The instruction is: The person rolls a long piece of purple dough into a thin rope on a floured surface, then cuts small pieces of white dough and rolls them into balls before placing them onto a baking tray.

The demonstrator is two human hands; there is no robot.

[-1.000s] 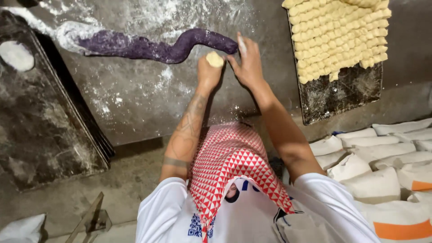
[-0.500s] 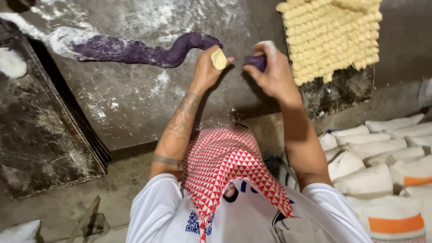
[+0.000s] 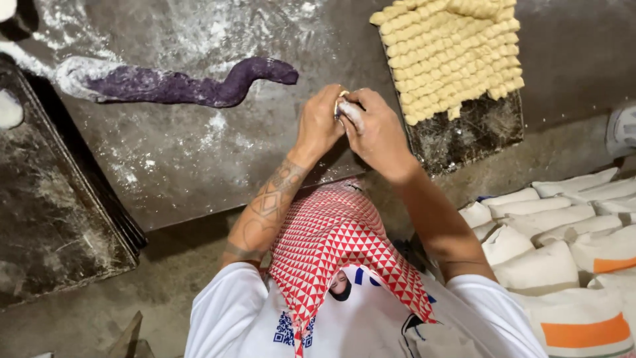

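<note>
Above the floured metal table [image 3: 199, 166], between the two hands, sits a small pale dough piece [image 3: 342, 104], now almost hidden; half a second ago it lay open as a flat disc in the left palm, with a purple bit in the right. The left hand [image 3: 319, 122] cups it from below, fingers curled; the right hand [image 3: 374, 129] is closed over it, pinching. The purple dough rope [image 3: 192, 86] lies to the left, well apart; the tray of yellow dough strips [image 3: 450, 53] is just right.

Floured metal table [image 3: 199, 172], purple dough rope [image 3: 192, 83] on it, dark trays w/ pale dough pieces [image 3: 457, 53]
</note>
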